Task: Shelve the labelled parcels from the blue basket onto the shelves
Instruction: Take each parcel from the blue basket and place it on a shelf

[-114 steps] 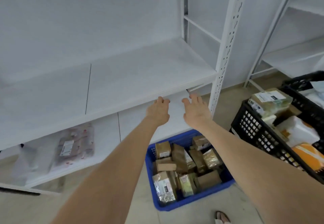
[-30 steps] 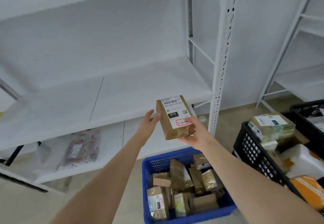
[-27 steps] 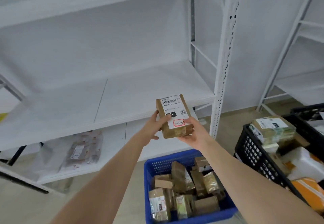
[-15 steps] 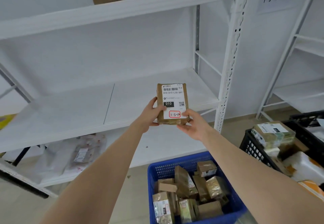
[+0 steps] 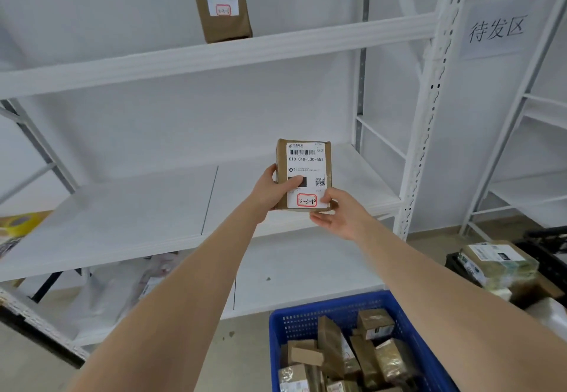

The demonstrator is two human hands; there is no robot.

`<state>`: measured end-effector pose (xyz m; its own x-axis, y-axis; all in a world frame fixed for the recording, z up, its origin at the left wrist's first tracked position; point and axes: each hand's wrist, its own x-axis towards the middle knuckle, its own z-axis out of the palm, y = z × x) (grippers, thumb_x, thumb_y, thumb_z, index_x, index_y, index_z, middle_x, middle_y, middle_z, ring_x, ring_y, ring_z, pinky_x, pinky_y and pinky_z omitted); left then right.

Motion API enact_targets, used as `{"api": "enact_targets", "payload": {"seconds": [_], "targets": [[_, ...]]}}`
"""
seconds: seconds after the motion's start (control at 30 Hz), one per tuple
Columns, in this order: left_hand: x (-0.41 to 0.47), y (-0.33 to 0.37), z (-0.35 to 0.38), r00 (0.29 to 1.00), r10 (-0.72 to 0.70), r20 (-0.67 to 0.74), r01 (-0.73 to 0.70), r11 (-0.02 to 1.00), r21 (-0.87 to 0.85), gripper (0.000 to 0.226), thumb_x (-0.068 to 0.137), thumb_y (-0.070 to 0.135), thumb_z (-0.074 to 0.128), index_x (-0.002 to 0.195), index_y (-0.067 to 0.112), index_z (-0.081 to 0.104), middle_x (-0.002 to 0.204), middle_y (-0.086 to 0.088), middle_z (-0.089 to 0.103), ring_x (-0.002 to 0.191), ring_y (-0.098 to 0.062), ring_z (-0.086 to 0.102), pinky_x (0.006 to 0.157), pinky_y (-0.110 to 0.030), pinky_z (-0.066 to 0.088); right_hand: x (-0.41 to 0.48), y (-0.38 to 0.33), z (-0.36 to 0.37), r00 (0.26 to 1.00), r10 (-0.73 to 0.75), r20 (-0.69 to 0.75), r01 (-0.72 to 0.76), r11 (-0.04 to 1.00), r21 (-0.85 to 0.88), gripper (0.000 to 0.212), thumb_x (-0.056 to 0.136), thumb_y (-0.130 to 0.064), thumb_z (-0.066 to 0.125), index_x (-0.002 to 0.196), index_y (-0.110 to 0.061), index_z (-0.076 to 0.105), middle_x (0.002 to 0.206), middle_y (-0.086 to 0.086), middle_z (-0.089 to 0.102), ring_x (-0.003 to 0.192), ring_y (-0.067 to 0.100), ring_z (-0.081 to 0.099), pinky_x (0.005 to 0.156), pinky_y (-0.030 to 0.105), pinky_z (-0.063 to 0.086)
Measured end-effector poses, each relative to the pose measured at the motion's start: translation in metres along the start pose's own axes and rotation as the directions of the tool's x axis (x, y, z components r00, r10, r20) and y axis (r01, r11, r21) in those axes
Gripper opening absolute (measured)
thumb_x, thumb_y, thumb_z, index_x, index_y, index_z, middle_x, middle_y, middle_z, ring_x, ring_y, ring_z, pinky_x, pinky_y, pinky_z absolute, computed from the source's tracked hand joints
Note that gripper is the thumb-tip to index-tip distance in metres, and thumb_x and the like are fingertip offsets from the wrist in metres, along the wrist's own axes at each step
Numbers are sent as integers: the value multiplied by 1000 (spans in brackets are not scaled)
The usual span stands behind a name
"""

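White shelves back the parcel; left hand partly covers its black patch.

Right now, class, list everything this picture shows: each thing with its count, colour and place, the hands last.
Held parcel: one, brown with white label, upright before the middle shelf.
Shelved parcel: one, brown, top shelf.
Shelving unit: one, white, straight ahead.
Second rack: one, white, far right.
Blue basket: one, floor, lower right.
Basket parcels: several, brown, inside the blue basket.
Black crate: one, right edge, holding taped parcels.
Wall sign: one, white, upper right.
Left hand: grips the held parcel's left side.
Right hand: holds its lower right corner.
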<state>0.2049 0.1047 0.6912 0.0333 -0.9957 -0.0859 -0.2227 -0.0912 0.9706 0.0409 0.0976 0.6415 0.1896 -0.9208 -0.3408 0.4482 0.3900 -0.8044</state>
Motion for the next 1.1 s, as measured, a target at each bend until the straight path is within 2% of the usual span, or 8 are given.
{"api": "enact_targets", "payload": {"seconds": [0.1,0.23,0.33,0.5,0.67,0.77,0.87,1.1], "targets": [[0,0,-17,1000,19,8,-19,1000,-2,70,85,28,70,142,20,32,121,-8,64,102,-25,65,88,-42,54,3,2,17,1000,7,2,-7,996,-89,26,78,-3,52,96,-18,63,93,4,64,90,30,63,81,35,53],[2,-5,-33,998,55,15,-55,998,-1,56,88,24,65,137,21,38,120,-8,64,97,-24,66,81,-41,55,9,5,35,999,-23,-27,17,980,-198,8,84,-19,63,91,-22,63,93,-2,63,90,18,59,91,34,44],[8,-10,-30,996,82,32,-82,997,-3,49,90,22,63,133,23,39,119,-4,64,93,-21,66,76,-39,56,15,5,36,992,-116,-56,95,953,-288,27,82,-34,72,103,-20,63,94,-4,69,92,12,62,89,31,42],[31,-19,-4,997,64,54,-64,998,14,53,92,16,59,139,19,35,123,-8,61,104,-24,63,83,-38,53,22,-3,14,974,-217,-68,189,940,-283,38,84,-17,71,120,-14,59,96,-2,72,83,13,68,64,27,50],[67,-24,38,999,20,-38,-21,999,-31,53,86,29,66,131,11,45,119,-2,62,103,-19,62,89,-35,51,46,-9,-20,936,-337,-96,289,898,-333,60,81,5,67,130,-22,47,106,9,67,89,26,68,71,41,57],[91,-22,69,998,18,-67,-21,999,-40,65,83,44,66,138,22,39,115,-1,65,102,-19,64,92,-39,51,72,-16,-47,916,-380,-128,305,868,-392,63,78,9,65,131,-20,47,116,11,63,102,28,64,85,49,54],[120,-24,103,993,50,-104,-47,999,26,69,88,45,60,147,30,26,118,-4,64,108,-21,61,97,-38,47,105,-29,-80,909,-385,-162,274,842,-465,61,79,8,62,132,-20,49,117,10,63,105,27,62,89,49,53],[191,-39,180,981,41,-190,-13,989,147,63,91,31,58,146,20,30,122,-3,59,112,-21,57,98,-36,45,184,-54,-160,888,-390,-245,143,738,-660,54,88,-2,52,133,-31,53,113,-3,67,102,21,63,90,44,52]]}}
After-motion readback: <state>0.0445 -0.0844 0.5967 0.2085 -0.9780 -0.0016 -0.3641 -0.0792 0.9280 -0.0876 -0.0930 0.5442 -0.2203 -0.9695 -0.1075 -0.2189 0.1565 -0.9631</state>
